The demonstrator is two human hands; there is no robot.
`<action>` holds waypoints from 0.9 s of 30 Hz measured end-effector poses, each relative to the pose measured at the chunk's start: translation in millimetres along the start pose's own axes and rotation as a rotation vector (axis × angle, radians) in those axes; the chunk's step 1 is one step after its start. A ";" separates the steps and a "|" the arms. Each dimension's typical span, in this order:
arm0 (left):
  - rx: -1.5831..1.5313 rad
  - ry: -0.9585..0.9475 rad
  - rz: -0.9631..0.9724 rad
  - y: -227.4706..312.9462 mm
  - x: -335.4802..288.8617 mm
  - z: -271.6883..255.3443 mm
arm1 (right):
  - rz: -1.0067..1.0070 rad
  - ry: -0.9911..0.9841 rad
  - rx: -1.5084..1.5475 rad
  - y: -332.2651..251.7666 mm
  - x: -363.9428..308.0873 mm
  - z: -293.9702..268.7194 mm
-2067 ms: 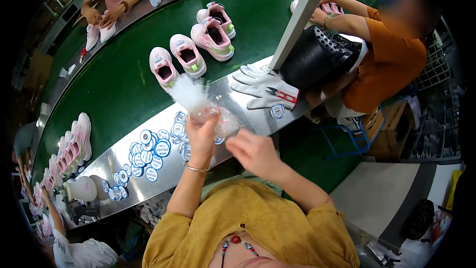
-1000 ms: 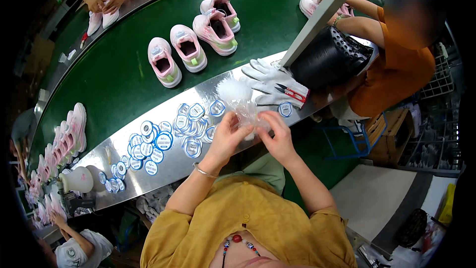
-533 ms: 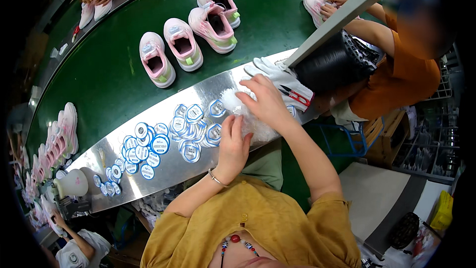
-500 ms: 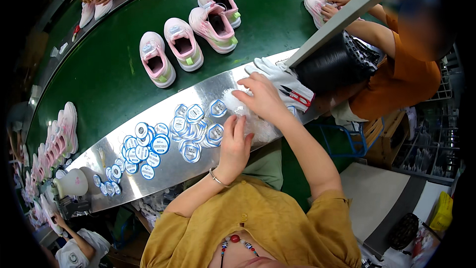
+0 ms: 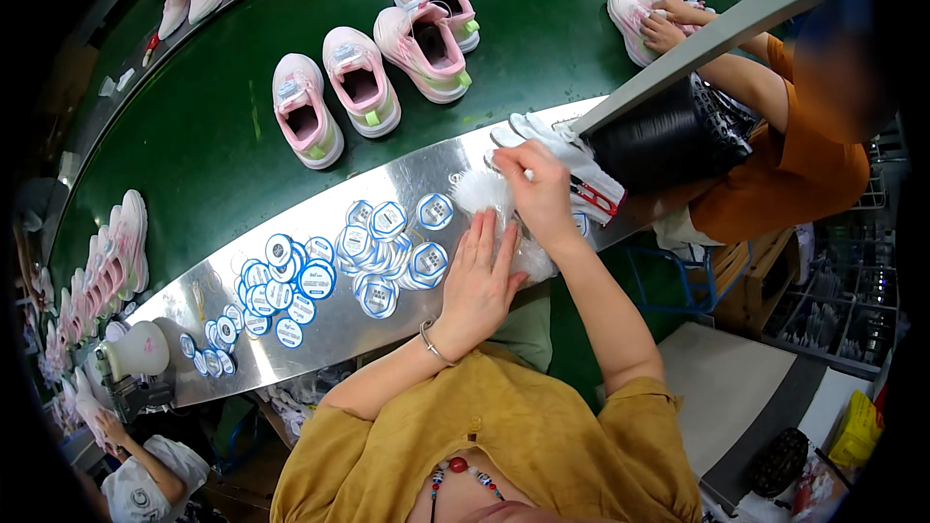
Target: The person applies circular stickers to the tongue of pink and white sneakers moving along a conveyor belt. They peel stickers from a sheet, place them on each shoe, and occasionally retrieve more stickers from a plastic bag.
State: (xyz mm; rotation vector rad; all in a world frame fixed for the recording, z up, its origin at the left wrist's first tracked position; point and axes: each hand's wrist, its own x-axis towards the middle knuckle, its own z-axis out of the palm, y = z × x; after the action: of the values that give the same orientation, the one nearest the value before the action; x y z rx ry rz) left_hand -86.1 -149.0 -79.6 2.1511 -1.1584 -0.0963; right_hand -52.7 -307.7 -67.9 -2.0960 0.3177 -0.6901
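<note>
A bundle of fine, clear plastic strands [image 5: 477, 192] lies on the metal bench top in front of me. Flat across its near part rests my left hand [image 5: 480, 276], fingers stretched out. Just right of the bundle is my right hand [image 5: 541, 189], its fingers curled into a pinch; whatever they hold, if anything, is too small to make out. Left of my hands, round blue-and-white tags [image 5: 373, 247] lie in loose heaps. Beyond my right hand are white gloves [image 5: 542, 136], with red-handled thread snips [image 5: 593, 196] on them.
Several pink-and-white sneakers [image 5: 358, 82] stand on the green work surface [image 5: 223, 97] beyond the bench [image 5: 320, 339]. A grey post [image 5: 707, 39] and a black bag-covered bundle [image 5: 659, 131] are at right. Co-workers handle shoes at far right, far left and lower left.
My right hand has gone from spread fingers to a pinch and shifted slightly right. My left hand has moved right and flattened onto the strands. The whole view has shifted a little.
</note>
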 end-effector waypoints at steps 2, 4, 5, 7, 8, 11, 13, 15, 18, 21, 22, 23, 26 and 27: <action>0.021 -0.032 0.007 -3.2 -3.4 4.7 | -0.209 0.148 -0.100 -4.4 15.1 -6.8; 0.012 -0.049 -0.013 -4.9 -2.2 8.4 | -0.250 0.313 -0.131 -20.3 35.4 -21.6; 0.006 -0.054 -0.020 -4.5 -1.0 9.4 | -0.272 0.397 -0.148 -29.0 42.7 -29.6; 0.013 -0.014 0.005 -1.8 0.5 0.7 | -0.281 0.329 -0.086 -48.9 42.6 -43.8; 0.019 0.010 0.015 -1.0 -0.2 -5.7 | -0.289 0.293 -0.052 -55.7 36.6 -47.0; -0.109 0.318 0.005 -7.1 -16.7 -32.8 | -0.189 0.101 0.058 -65.5 5.9 -54.8; -0.198 0.417 -0.073 -8.6 -14.3 -47.5 | -0.041 -0.123 0.158 -78.6 -17.0 -48.5; -0.411 0.321 -0.156 -7.7 -9.2 -59.0 | -0.019 -0.226 0.186 -81.9 -38.7 -29.1; -0.761 0.172 -0.311 -8.6 -15.6 -50.6 | 0.075 -0.262 0.361 -75.7 -55.8 -6.6; -0.855 0.113 -0.417 -15.5 -21.9 -49.1 | 0.455 -0.143 0.773 -77.1 -61.0 1.1; -0.858 0.098 -0.440 -18.5 -23.2 -50.1 | 0.499 -0.176 0.780 -69.5 -67.6 0.7; -0.770 0.074 -0.405 -20.5 -23.4 -52.7 | 0.399 -0.217 0.685 -64.6 -73.5 4.3; -0.578 0.044 -0.262 -26.2 -19.7 -58.9 | 0.153 -0.294 0.442 -56.3 -79.9 10.5; -0.560 0.060 -0.191 -29.4 -16.4 -59.5 | 0.225 -0.238 0.489 -57.5 -77.0 9.3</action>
State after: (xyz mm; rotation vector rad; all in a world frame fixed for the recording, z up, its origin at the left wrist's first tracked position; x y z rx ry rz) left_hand -53.3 -94.0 -55.7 1.7398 -0.7711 -0.3900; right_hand -111.5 -232.7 -52.7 -1.6224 0.2191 -0.3355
